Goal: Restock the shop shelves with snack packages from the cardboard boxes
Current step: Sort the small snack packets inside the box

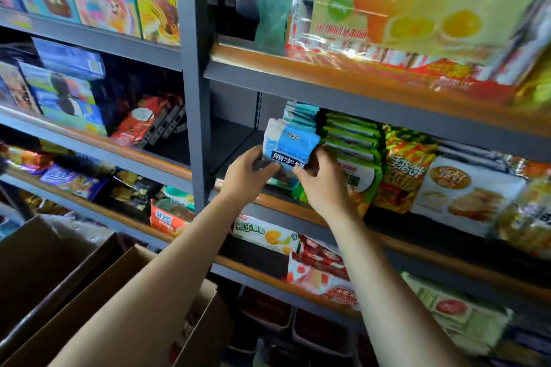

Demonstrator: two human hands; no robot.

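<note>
A stack of blue-and-white snack packets (290, 143) stands at the left end of the middle shelf (280, 202), in front of more teal packets. My left hand (249, 176) grips the stack's lower left side. My right hand (320, 179) grips its lower right corner, fingers curled round the edge. Green snack packets (350, 140) press against the stack on the right. Open cardboard boxes (98, 292) sit at the bottom left beneath my left forearm; their contents are hidden.
A grey upright post (195, 83) splits the shelving just left of the stack, with a bare gap of shelf between. Red-green, white and yellow packets fill the shelf to the right. Big yellow bags (417, 9) hang over the shelf above. Lower shelves hold several more packets.
</note>
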